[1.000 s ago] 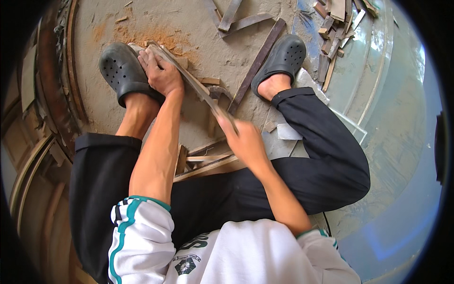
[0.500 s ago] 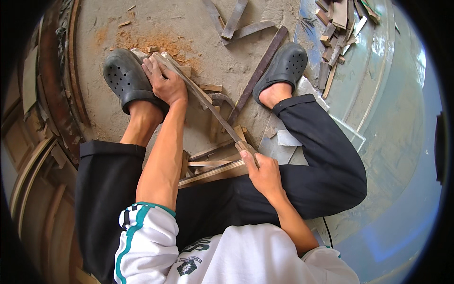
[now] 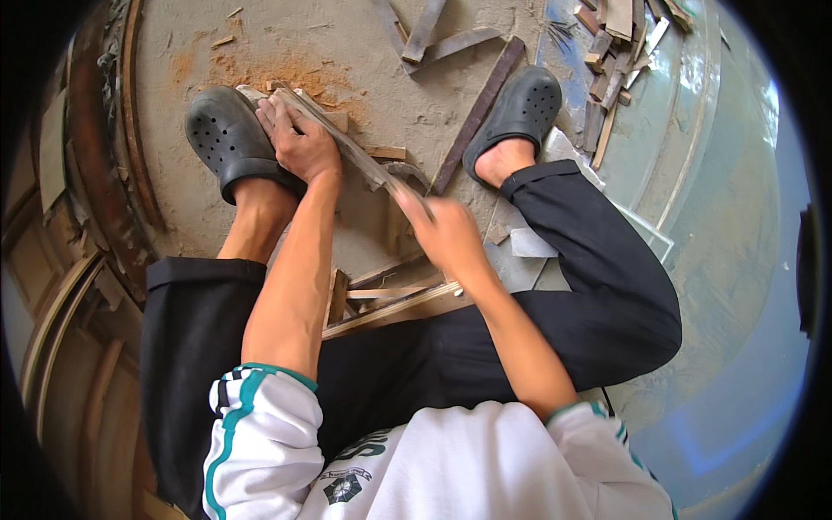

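My left hand (image 3: 305, 146) lies closed over the far end of a long strip of wood (image 3: 351, 158), its fingers pressed along the top beside my left shoe (image 3: 227, 139). The strip slants toward me across low wood pieces. In my right hand (image 3: 452, 236), blurred by motion, is the handle end of a long narrow file (image 3: 397, 186). Its blade runs along the strip toward my left hand; the handle is mostly covered by my fingers. Reddish sawdust (image 3: 303, 80) is scattered on the floor beyond the strip.
A wooden frame (image 3: 394, 308) stands between my legs. A dark bar (image 3: 478, 117) lies by my right shoe (image 3: 524, 108). Joined grey wood pieces (image 3: 451, 54) are farther off. Offcuts (image 3: 611, 74) pile up at the far right, beside glass sheets (image 3: 719, 208); wooden panels (image 3: 65, 329) lean at left.
My right hand has moved forward and left with the file, sliding it along the strip toward my left hand. The left hand has stayed nearly in place.
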### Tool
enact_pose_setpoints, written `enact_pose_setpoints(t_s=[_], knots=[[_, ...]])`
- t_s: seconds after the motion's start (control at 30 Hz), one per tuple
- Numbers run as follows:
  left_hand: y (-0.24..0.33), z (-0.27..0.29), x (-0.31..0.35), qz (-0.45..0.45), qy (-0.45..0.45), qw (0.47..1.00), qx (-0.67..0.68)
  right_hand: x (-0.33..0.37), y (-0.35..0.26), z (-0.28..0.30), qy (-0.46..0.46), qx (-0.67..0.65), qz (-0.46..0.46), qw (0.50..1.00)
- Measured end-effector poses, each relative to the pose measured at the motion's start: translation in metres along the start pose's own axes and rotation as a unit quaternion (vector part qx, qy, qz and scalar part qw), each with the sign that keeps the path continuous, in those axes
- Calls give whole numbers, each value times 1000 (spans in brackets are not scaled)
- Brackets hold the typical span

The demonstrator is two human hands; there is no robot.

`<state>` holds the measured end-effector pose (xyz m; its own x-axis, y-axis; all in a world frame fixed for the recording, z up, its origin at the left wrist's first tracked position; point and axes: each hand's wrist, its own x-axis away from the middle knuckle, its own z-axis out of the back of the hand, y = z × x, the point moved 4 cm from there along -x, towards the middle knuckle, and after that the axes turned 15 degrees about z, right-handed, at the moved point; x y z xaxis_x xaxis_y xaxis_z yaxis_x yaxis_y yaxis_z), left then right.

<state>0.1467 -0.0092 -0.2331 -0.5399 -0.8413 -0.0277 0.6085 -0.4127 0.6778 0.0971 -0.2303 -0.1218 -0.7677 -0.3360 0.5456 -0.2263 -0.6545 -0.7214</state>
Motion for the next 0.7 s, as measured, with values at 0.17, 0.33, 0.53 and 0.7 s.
enact_pose_setpoints(t_s=[0.17,0.33,0.53,0.7], knots=[[-3,-5,-7,-23,11,1000,-4,25,-13,-10,55,-32,29,998],[-2,-1,0,-10,18,1000,5,55,-5,6,65,-32,19,997],[-5,-3,-3,8,1,1000,-6,-1,-12,-22,16,-18,-8,1000],[1,1,-4,3,16,1000,-7,94,0,21,63,-49,-19,997]])
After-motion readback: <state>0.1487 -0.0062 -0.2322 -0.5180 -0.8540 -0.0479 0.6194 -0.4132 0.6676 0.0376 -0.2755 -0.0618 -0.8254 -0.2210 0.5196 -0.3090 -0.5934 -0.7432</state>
